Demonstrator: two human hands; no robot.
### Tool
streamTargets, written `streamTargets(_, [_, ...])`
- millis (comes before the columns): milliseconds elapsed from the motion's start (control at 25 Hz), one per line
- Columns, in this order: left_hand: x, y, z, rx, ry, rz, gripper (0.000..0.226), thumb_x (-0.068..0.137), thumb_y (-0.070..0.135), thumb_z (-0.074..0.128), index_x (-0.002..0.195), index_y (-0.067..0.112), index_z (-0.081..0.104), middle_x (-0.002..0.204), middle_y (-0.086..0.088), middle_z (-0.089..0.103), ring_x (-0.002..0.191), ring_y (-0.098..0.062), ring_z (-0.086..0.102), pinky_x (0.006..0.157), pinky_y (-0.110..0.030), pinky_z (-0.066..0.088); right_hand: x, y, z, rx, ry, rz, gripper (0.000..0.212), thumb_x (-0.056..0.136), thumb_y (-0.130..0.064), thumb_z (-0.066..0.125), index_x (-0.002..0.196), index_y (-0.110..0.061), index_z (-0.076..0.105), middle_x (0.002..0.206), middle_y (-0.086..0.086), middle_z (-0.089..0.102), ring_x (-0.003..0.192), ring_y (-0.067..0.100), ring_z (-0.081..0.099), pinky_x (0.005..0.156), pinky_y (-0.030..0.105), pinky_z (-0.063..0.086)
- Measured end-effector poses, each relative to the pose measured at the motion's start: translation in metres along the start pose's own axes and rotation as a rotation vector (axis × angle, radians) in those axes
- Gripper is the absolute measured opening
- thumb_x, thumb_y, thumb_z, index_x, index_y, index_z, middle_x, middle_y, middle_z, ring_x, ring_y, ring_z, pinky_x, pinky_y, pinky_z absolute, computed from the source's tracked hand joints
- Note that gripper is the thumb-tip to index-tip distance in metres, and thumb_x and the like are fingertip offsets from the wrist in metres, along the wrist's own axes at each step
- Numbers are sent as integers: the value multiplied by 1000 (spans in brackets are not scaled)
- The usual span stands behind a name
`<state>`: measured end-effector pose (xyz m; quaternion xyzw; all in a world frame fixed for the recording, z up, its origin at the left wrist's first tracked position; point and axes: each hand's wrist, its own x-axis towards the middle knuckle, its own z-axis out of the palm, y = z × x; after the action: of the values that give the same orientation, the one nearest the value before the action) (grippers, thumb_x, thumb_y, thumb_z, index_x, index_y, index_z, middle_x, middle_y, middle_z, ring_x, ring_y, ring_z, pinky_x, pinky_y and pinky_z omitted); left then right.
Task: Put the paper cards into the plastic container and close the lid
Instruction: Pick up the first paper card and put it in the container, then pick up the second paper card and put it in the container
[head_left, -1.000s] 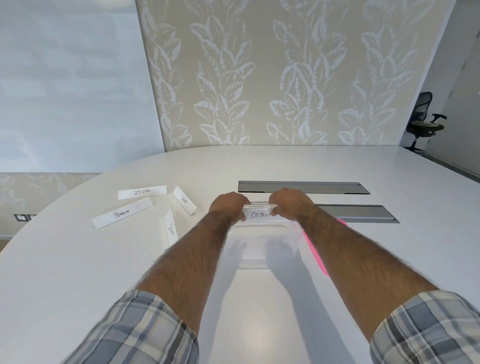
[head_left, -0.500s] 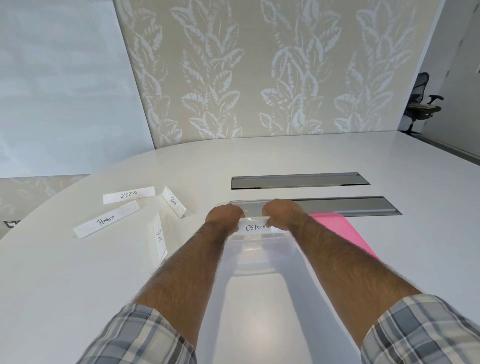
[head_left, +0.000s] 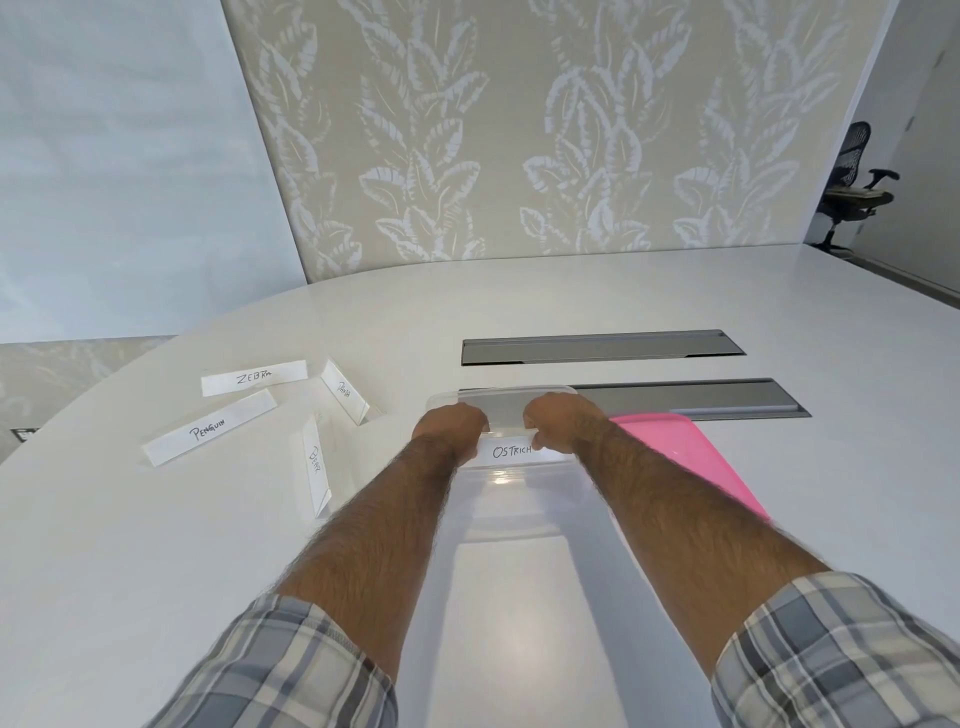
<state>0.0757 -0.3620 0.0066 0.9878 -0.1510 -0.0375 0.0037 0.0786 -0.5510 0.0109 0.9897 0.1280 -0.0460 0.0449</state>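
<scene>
One card is going into the container, both hands pinching it; four cards are waiting, pink lid lying off.

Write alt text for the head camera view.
Both hands, left hand and right hand, hold the OSTRICH card over a clear plastic container on a white table. A pink lid lies right; four more cards lie left.

Cards left of container, lid right, on table
</scene>
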Motion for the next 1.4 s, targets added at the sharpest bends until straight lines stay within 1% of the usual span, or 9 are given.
streamTargets(480, [2,7,5,48,-2,0,41,94,11,55,133,21,61,140,-6,59,125,-31,58,102,-37,47,1,-1,6,-115,18,-11,31,93,-24,63,122,-13,64,120,8,67,111,29,64,89,39,54])
streamTargets(760, [-3,1,4,36,8,-15,39,92,5,58,130,16,61,135,-7,59,125,-31,57,99,-42,51,-3,-2,3,-43,48,-7,28,95,-29,55,119,-17,63,123,4,65,114,27,61,93,38,52])
streamTargets(840, [-9,0,-4,-24,44,19,32,95,16,57,127,19,63,132,-6,60,124,-29,57,97,-40,50,-7,-3,-8,-38,75,-11,30,95,-33,53,119,-17,64,123,3,65,114,26,61,93,37,51])
streamTargets(1000, [-27,-10,-27,4,251,102,31,99,33,44,106,17,70,106,-8,70,101,-32,65,80,-38,53,-11,-12,-37,-25,149,-21,33,95,-39,50,116,-18,64,121,3,66,111,25,62,94,39,51])
streamTargets(1080, [-35,-27,-37,48,336,105,35,101,37,43,111,17,69,114,-6,68,112,-30,59,89,-40,49,-12,-22,-54,8,180,-32,41,97,-47,48,123,-19,61,125,3,65,116,24,60,97,39,49])
streamTargets(1160, [-46,-52,-44,49,343,57,45,101,44,43,133,17,58,144,-6,53,139,-28,40,111,-41,35,-10,-38,-66,83,184,-64,59,96,-59,44,143,-22,46,140,3,57,127,25,54,103,41,44])
streamTargets(1240, [-63,-80,-48,27,312,-46,63,101,52,38,153,17,35,166,-7,19,154,-28,10,123,-45,14,-5,-58,-72,150,174,-97,76,94,-70,35,156,-29,20,155,4,41,139,28,42,110,47,38])
streamTargets(1320, [-84,-111,-48,4,300,-150,72,101,58,32,159,18,19,169,-6,0,155,-26,-4,125,-47,3,4,-84,-74,153,171,-115,81,92,-74,25,159,-32,4,164,5,24,148,28,26,116,50,28])
streamTargets(1400, [-105,-147,-49,-1,286,-231,74,101,60,29,161,20,13,169,-4,-5,155,-24,-9,124,-47,-1,15,-117,-75,131,169,-147,80,94,-73,23,159,-32,0,167,5,12,153,27,14,120,51,20])
